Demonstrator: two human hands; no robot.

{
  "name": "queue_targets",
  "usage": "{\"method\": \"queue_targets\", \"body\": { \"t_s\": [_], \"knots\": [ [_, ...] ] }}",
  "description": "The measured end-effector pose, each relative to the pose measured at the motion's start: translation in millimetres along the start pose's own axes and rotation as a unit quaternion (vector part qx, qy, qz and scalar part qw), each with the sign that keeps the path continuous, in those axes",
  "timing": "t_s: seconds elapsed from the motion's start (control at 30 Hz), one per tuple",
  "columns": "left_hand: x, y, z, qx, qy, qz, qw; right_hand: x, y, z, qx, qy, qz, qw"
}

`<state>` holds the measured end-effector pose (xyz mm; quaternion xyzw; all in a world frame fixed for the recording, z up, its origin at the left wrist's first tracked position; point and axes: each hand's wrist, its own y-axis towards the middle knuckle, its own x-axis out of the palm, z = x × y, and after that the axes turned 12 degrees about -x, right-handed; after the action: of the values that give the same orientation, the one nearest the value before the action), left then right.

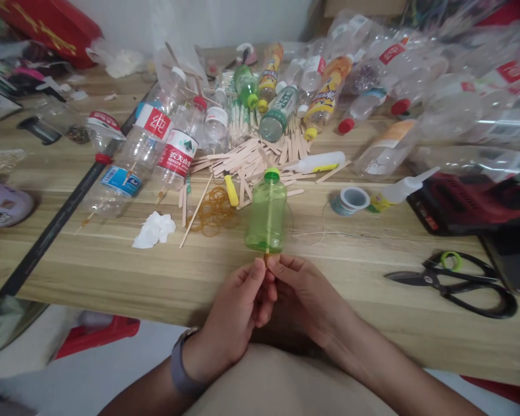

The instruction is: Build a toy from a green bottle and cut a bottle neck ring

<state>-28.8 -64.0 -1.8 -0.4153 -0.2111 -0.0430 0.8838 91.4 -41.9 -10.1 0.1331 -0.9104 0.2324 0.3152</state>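
Note:
A green see-through bottle [266,216] with a green cap stands upright in front of my hands, a thin wooden stick running up inside it. My left hand [242,303] and my right hand [305,292] meet just below its base. Both pinch the lower end of the stick, where something brown, perhaps a rubber band, is wrapped. Behind the bottle lie a pile of flat wooden sticks [238,159] and a yellow-handled tool [231,190]. Brown rubber bands [216,212] lie to its left.
Plastic bottles [173,159] lie at the left, more [455,104] at the back right. Black scissors [433,279], a tape or thread roll [350,201] and a glue bottle [394,192] are at the right. White paper scraps [155,229] and a long black strip [54,237] lie left.

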Motion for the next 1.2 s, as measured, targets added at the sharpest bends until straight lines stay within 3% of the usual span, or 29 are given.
{"method": "queue_targets", "body": {
  "t_s": [0.27, 0.4, 0.53, 0.63, 0.73, 0.8, 0.93, 1.07, 1.2],
  "knots": [
    [-1.8, -4.6, 10.8, -0.037, -0.078, 0.004, 0.996, 0.4, -0.8, 3.4, -0.051, -0.016, 0.069, 0.996],
    [1.3, -2.4, 9.3, -0.058, -0.121, 0.027, 0.991, 0.6, -1.7, 6.9, -0.053, -0.033, 0.070, 0.996],
    [0.8, -1.9, 8.9, -0.020, -0.174, 0.040, 0.984, 2.8, -1.9, 8.4, -0.081, -0.029, 0.091, 0.992],
    [-2.6, -3.3, 12.2, 0.006, -0.238, 0.013, 0.971, 5.8, -2.7, 7.4, -0.097, -0.034, 0.101, 0.990],
    [-9.3, -3.5, 14.6, 0.026, -0.276, -0.066, 0.959, 6.8, -4.1, 5.6, -0.093, -0.037, 0.096, 0.990],
    [-16.5, -2.1, 14.8, -0.009, -0.238, -0.134, 0.962, 5.0, -5.2, 5.0, -0.099, -0.044, 0.100, 0.989],
    [-33.7, 2.5, 18.6, -0.182, -0.072, -0.227, 0.954, -1.2, -7.4, 6.8, -0.103, -0.097, 0.102, 0.985],
    [-42.1, 1.7, 35.3, -0.242, 0.116, -0.182, 0.946, -1.3, -9.8, 8.8, -0.099, -0.152, 0.082, 0.980],
    [-41.8, -3.1, 57.3, -0.246, 0.262, -0.179, 0.916, 2.0, -12.2, 6.8, -0.119, -0.192, 0.087, 0.970]
  ]
}}
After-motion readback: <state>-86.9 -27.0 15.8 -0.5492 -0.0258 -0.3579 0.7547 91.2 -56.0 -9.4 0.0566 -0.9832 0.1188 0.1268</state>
